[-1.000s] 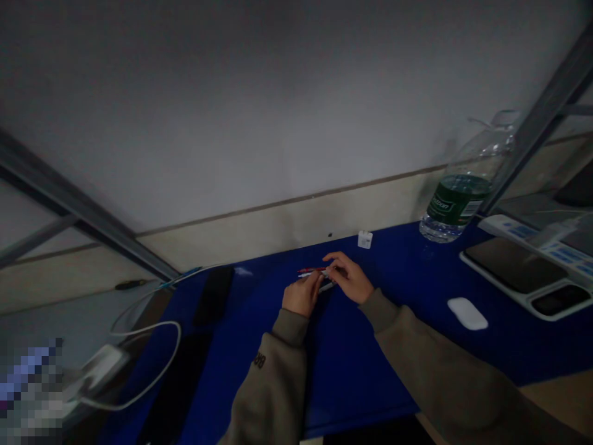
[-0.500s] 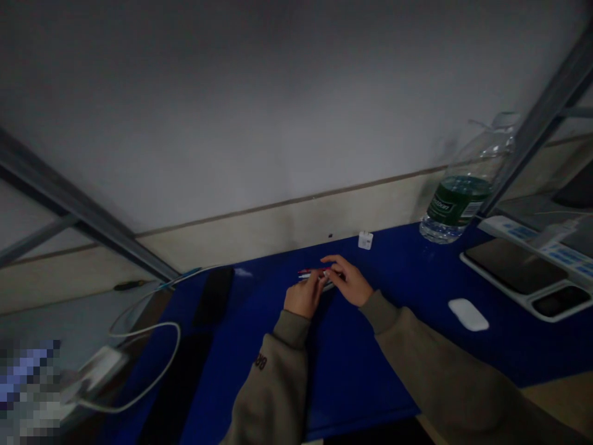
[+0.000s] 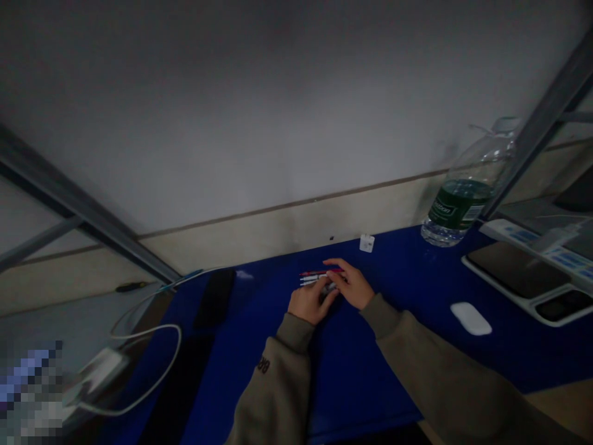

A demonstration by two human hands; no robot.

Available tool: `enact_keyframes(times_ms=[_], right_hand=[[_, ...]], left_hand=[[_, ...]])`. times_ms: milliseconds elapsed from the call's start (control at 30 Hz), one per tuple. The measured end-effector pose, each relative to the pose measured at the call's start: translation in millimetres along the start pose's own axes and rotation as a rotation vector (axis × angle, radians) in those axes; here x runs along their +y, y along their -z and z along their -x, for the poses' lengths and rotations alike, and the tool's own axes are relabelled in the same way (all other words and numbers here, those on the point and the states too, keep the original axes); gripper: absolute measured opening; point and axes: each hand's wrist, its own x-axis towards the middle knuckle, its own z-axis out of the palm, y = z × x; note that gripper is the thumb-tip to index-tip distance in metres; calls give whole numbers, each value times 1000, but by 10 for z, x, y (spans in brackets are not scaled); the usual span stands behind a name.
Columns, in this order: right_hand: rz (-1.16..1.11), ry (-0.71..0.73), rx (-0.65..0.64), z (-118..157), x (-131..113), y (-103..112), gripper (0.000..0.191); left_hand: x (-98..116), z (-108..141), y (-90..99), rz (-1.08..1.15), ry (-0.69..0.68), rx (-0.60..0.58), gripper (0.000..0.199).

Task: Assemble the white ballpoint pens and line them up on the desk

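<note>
A red pen (image 3: 309,272) lies crosswise on the blue tabletop (image 3: 264,346), alongside slim white pens (image 3: 306,279), their tips pointing left. My left hand (image 3: 311,301) is closed over the white pens from the near side, thumb and fingers bent around them. From the right, my right hand (image 3: 351,285) pinches the right end of the red pen between thumb and fingers, its index finger arched over the far side. The pens' right ends are partly hidden beneath both hands.
Near the wall sit a white charger block (image 3: 367,243) and a large water bottle (image 3: 456,201). On the right are a white earbud case (image 3: 471,318) and a digital scale (image 3: 528,278). A black phone-like slab (image 3: 215,298) and white cable (image 3: 178,352) occupy the left.
My left hand has shifted slightly toward me and its fingers have moved off the red pen, so more of the pens shows. My right hand stays nearly in place.
</note>
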Motion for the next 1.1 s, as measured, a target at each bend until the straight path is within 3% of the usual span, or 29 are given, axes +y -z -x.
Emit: enact_keyframes(times_ms=[100, 267, 500, 867, 1033, 1100], right_hand=[[18, -6, 28, 1, -14, 15, 36], [83, 102, 11, 10, -50, 29, 34], [-161, 11, -59, 10, -41, 2, 39], [-98, -13, 73, -7, 21, -38, 40], [-57, -11, 17, -53, 98, -14, 28], [-72, -38, 82, -87, 179, 43, 31]], left_hand=[[-18, -7, -7, 1, -7, -5, 36], [-70, -16, -37, -39, 68, -4, 40], [-85, -10, -73, 45, 11, 23, 39], [-40, -5, -47, -24, 41, -14, 38], [-94, -23, -45, -20, 31, 77, 35], [-99, -40, -22, 5, 13, 170, 32]])
